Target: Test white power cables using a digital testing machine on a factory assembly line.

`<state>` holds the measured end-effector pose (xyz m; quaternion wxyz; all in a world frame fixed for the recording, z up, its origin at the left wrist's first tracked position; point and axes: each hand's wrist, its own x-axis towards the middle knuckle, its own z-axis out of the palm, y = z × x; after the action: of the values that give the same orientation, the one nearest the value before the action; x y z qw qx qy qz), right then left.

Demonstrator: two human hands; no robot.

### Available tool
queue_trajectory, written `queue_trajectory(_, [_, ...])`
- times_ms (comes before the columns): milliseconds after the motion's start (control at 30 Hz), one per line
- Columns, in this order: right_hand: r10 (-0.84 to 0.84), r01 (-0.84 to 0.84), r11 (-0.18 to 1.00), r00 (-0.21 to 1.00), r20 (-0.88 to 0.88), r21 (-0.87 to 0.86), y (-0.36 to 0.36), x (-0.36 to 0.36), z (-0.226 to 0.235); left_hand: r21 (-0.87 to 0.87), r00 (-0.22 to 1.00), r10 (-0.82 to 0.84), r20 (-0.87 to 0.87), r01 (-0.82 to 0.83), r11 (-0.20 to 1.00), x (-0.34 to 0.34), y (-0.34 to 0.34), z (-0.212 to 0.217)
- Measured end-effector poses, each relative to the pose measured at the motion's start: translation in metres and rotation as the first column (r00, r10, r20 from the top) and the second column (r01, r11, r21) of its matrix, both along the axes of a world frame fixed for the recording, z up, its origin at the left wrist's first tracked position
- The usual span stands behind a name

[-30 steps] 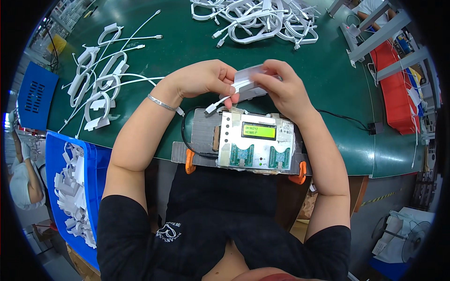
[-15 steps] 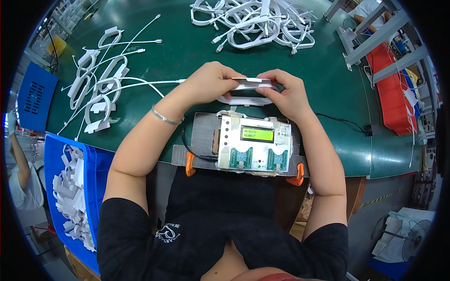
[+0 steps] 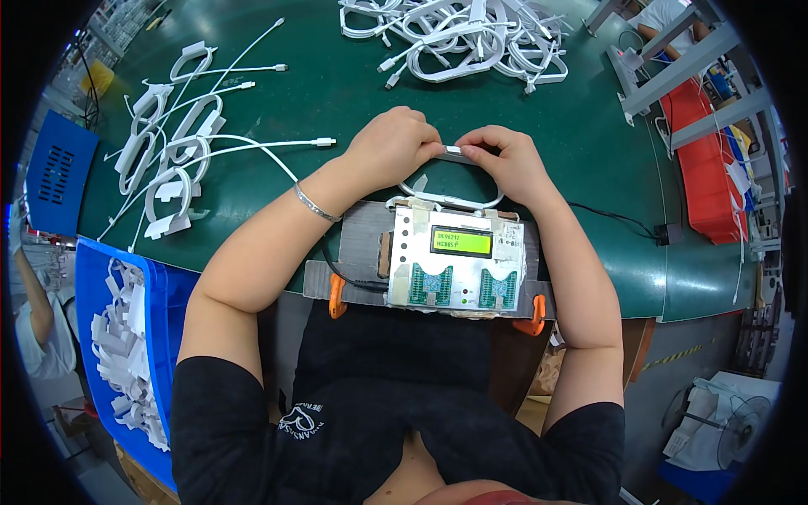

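Note:
A coiled white cable (image 3: 459, 201) forms an oval loop just beyond a test box (image 3: 465, 271) with a lit green screen and two green circuit boards. My left hand (image 3: 394, 145) pinches the far side of the loop from the left. From the right, my right hand (image 3: 505, 162) pinches that same side, fingertips close to the left ones. Between them shows a small piece of white paper wrap (image 3: 453, 150). Fingers hide most of the wrap and the far cable strands. The near side of the loop lies by the box's far edge.
Coiled white cables with paper wraps (image 3: 181, 151) lie at left, a larger cable pile (image 3: 471, 42) at the far middle. A blue bin (image 3: 156, 337) of white paper pieces stands at lower left. Orange clamps (image 3: 337, 296) hold the box's board. A red tray (image 3: 707, 168) is at right.
My hands have come closer together along the far side of the loop. The long white wrap strip seen between them earlier now shows only as a small piece.

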<state>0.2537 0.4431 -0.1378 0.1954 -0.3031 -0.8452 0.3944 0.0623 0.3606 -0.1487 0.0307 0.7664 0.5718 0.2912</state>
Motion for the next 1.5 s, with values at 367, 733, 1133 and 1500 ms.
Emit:
queue_trajectory(367, [0.058, -0.058, 0.984, 0.998, 0.006, 0.171, -0.006, 0.008, 0.002, -0.076, 0.971, 0.001, 0.237, 0.018, 0.997, 0.013, -0.002, 0.007])
queue_trajectory(733, [0.187, -0.277, 0.786, 0.958, 0.216, 0.552, -0.01, 0.007, 0.01, -0.059, 0.991, -0.054, -0.124, 0.047, 0.997, -0.003, -0.015, 0.016])
queue_trajectory(1133, [-0.075, 0.371, 0.531, 0.916, -0.394, 0.762, -0.001, 0.026, 0.023, -0.173, 0.869, 0.32, 0.376, -0.274, 0.946, -0.111, -0.011, 0.099])
queue_trajectory(1500, [-0.033, 0.232, 0.642, 0.961, -0.276, 0.731, -0.007, 0.02, 0.024, -0.104, 0.538, 0.812, -0.225, -0.842, 0.529, -0.231, -0.242, 0.042])
